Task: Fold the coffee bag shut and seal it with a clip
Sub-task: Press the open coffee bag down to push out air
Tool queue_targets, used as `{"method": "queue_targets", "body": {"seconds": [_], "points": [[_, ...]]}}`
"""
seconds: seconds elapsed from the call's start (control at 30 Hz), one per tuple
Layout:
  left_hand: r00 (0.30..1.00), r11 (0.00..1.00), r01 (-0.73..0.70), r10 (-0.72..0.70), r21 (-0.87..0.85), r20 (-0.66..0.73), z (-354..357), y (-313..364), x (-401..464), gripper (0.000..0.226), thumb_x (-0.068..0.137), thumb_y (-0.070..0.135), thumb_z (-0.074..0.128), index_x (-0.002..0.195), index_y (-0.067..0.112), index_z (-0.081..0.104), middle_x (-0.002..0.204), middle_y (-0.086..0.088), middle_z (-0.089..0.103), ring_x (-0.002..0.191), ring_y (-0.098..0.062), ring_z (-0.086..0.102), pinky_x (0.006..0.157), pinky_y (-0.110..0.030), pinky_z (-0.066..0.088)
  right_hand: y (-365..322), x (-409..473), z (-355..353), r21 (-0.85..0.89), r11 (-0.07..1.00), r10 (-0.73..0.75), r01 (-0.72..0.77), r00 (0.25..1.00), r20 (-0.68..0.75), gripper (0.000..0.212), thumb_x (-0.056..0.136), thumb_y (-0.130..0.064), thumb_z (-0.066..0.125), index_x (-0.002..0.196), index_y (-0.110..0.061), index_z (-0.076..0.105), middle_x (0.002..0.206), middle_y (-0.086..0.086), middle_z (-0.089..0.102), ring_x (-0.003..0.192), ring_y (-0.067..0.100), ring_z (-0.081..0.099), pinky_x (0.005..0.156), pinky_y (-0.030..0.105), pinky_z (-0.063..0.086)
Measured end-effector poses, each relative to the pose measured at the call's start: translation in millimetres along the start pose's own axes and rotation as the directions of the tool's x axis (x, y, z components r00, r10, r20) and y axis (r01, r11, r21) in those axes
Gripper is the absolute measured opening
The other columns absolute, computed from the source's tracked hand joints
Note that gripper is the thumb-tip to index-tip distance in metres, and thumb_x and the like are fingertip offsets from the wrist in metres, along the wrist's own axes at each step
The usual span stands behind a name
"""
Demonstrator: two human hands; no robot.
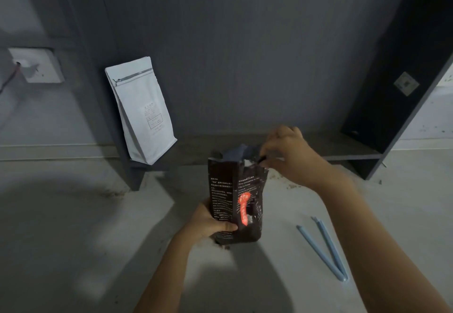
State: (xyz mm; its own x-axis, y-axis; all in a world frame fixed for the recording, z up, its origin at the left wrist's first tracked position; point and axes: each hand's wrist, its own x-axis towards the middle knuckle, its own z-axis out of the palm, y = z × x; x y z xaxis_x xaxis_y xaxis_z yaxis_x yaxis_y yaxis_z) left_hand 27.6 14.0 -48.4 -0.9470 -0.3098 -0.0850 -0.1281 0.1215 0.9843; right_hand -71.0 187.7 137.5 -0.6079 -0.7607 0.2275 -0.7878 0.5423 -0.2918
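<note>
Both hands steadied the crinkly, light coffee bag (235, 200): left hand (208, 222) wrapped its base, right hand (286, 155) fingers pinching the floppy rim, best folded there.

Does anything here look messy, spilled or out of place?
Yes. Dark crumbs, perhaps coffee, lie scattered on the pale floor right of the black coffee bag and at its base. The bag's top is ragged and crumpled where the right hand pinches it. The blue clip lies open, unused.
</note>
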Motion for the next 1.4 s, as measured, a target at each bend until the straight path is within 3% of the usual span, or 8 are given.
{"method": "queue_targets", "body": {"seconds": [0.2,0.37,0.63,0.83,1.03,1.1,1.23,1.4], "points": [[0.973,0.998,-0.062,0.054,-0.028,-0.225,2,5,-2,0.086,0.055,0.024,0.082,0.128,0.023,0.037,0.132,0.001,0.047,0.124,-0.016,0.045,0.105,-0.03,0.036,-13,-3,3,-0.018,0.999,-0.05,0.048,0.99,-0.134,0.015,0.069,-0.033,0.073,0.076,-0.021,0.068,0.095,-0.011,0.046,0.099,0.016,0.028,0.082,0.032,0.021],[0.987,0.986,-0.108,0.121,0.128,-0.105,33,14,-14,0.128,0.049,0.028,0.089,0.144,0.027,0.004,0.143,0.014,0.017,0.135,-0.003,0.014,0.11,-0.026,0.017,-29,1,17,0.066,0.994,-0.074,0.09,0.973,-0.217,0.017,0.066,-0.029,0.075,0.072,-0.015,0.069,0.083,-0.011,0.05,0.09,0.015,0.03,0.08,0.034,0.031],[0.941,0.955,-0.282,0.294,0.088,-0.17,76,5,-15,0.115,0.05,0.021,0.086,0.14,0.03,0.014,0.134,0.004,0.045,0.122,-0.01,0.049,0.099,-0.029,0.046,-36,-8,16,0.063,0.993,-0.076,0.096,0.963,-0.26,0.016,0.066,-0.031,0.074,0.067,-0.016,0.069,0.08,-0.014,0.05,0.088,0.01,0.032,0.079,0.03,0.027],[0.959,0.987,-0.156,0.162,0.046,-0.234,74,-5,-12,0.066,0.054,0.02,0.076,0.114,0.033,0.05,0.101,0.007,0.069,0.095,-0.007,0.065,0.085,-0.035,0.055,-34,-8,19,0.133,0.986,-0.047,0.097,0.94,-0.339,0.018,0.062,-0.03,0.078,0.059,-0.017,0.066,0.074,-0.013,0.05,0.085,0.012,0.039,0.077,0.031,0.029],[1.0,0.997,-0.02,0.022,0.072,-0.021,46,3,-7,0.051,0.062,-0.002,0.074,0.105,0.016,0.054,0.079,0.012,0.063,0.068,-0.004,0.061,0.049,-0.005,0.044,-21,-4,10,0.195,0.974,-0.093,0.113,0.99,-0.109,0.015,0.068,-0.037,0.072,0.076,-0.025,0.068,0.085,-0.007,0.064,0.09,0.018,0.051,0.081,0.035,0.042],[0.999,0.993,-0.013,0.009,0.119,0.031,38,7,-5,0.053,0.064,-0.001,0.074,0.11,0.012,0.053,0.076,0.012,0.06,0.061,0.0,0.057,0.042,-0.004,0.041,-15,-6,-1,0.192,0.975,-0.112,0.111,0.994,-0.007,0.024,0.067,-0.035,0.074,0.089,-0.027,0.067,0.091,-0.007,0.066,0.09,0.013,0.055,0.08,0.025,0.044],[0.984,0.987,-0.157,0.159,0.031,-0.076,45,8,-8,0.099,0.052,0.013,0.083,0.135,0.019,0.028,0.118,0.007,0.057,0.109,-0.007,0.059,0.085,-0.016,0.048,-13,-9,-9,0.214,0.974,-0.087,0.077,0.996,0.036,0.035,0.068,-0.011,0.075,0.1,-0.021,0.064,0.085,-0.005,0.064,0.077,-0.002,0.056,0.066,0.012,0.045],[0.862,0.962,-0.268,0.265,0.054,-0.433,80,0,-29,0.104,0.053,0.032,0.084,0.133,0.014,0.02,0.118,0.02,0.045,0.103,0.013,0.053,0.082,-0.003,0.041,-18,-11,2,0.244,0.955,-0.146,0.168,0.983,-0.109,0.038,0.068,0.0,0.072,0.095,-0.025,0.062,0.069,-0.006,0.062,0.067,0.004,0.059,0.062,0.014,0.045]]}}
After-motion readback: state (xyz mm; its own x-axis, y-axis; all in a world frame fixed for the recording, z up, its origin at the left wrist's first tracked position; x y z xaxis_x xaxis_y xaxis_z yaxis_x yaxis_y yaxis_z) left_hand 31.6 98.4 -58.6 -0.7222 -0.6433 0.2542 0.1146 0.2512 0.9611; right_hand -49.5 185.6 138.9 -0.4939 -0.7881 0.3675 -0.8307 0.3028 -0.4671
